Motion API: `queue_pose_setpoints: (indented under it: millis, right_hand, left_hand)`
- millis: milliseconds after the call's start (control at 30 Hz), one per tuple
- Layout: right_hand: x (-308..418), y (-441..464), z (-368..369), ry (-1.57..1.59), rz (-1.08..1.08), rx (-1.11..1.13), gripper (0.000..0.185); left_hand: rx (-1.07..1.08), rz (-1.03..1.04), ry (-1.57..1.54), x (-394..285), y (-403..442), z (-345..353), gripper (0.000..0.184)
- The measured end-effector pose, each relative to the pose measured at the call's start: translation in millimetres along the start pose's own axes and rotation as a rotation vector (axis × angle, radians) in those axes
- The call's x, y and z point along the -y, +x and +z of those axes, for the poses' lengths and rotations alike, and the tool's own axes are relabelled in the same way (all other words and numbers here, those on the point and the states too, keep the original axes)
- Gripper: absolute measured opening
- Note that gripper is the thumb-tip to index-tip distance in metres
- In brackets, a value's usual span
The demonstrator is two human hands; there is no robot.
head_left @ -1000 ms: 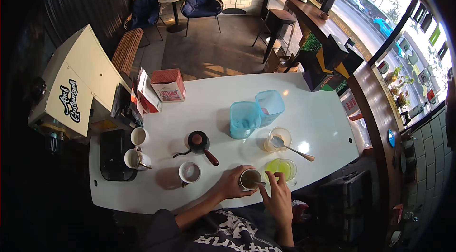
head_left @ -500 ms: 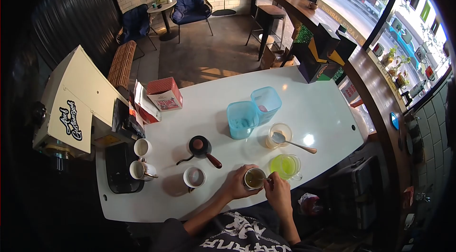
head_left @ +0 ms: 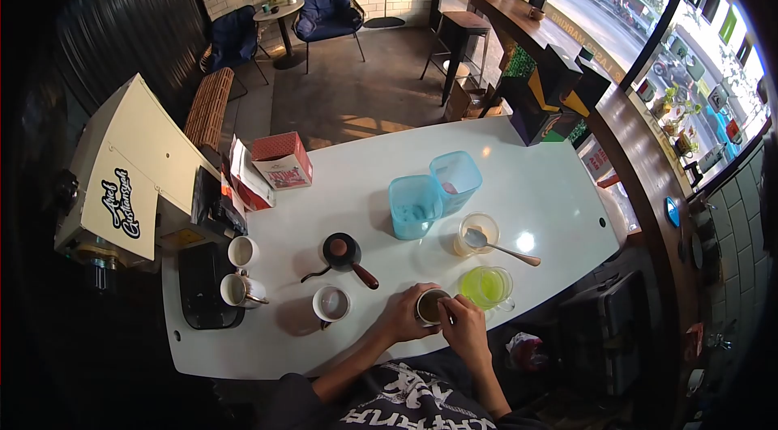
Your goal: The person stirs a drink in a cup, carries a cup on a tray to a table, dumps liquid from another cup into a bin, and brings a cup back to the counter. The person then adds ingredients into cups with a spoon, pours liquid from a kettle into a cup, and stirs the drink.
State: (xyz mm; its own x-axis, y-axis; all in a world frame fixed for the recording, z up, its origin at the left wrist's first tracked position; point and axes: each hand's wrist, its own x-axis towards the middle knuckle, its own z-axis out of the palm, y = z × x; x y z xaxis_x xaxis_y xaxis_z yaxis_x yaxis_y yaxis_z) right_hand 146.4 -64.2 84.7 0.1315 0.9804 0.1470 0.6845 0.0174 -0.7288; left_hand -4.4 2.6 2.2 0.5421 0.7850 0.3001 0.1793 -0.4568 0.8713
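Note:
My left hand (head_left: 403, 315) is wrapped round a cup (head_left: 429, 306) of dark liquid near the front edge of the white table (head_left: 365, 187). Over the cup's right rim, my right hand (head_left: 465, 325) pinches a small spoon, mostly hidden by the fingers. Just right of the cup stands a glass jug of yellow-green liquid (head_left: 485, 287). Behind it, a spoon with a wooden handle (head_left: 506, 250) rests across a clear container (head_left: 478, 227). A white cup (head_left: 331, 303) stands to the left, below a black kettle (head_left: 341, 251) with a wooden handle.
Two blue containers (head_left: 415, 207) stand mid-table. Two more white cups (head_left: 242, 290) are by a black tray (head_left: 207, 284) at the left. Beyond them are a cream machine (head_left: 121, 179) and a red-and-white box (head_left: 281, 161). Dark boxes (head_left: 547, 98) stand at the back right.
The view has shifted. My right hand, more spread a second ago, has closed round the spoon and moved left over the cup. My left hand still holds the cup.

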Motion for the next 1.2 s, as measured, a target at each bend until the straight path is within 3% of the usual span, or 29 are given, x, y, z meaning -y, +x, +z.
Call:
queue_pose_setpoints:
  millis: [500,833,1133,1200]
  right_hand:
    - [-1,-2,-8,-0.026,-0.083,0.183,0.008]
    - [-1,-2,-15,-0.088,-0.102,0.149,0.01]
    - [-7,2,-11,-0.022,-0.1,0.11,0.015]
    - [-11,2,-11,-0.051,-0.149,0.14,0.027]
  left_hand:
    - [0.015,-0.031,-0.027,-6,0,-4,0.079]
    - [-0.006,-0.003,-0.025,-5,1,-1,0.076]
    - [-0.001,-0.002,0.022,-4,1,-2,0.077]
    - [0.054,-0.053,-0.03,-6,0,-3,0.076]
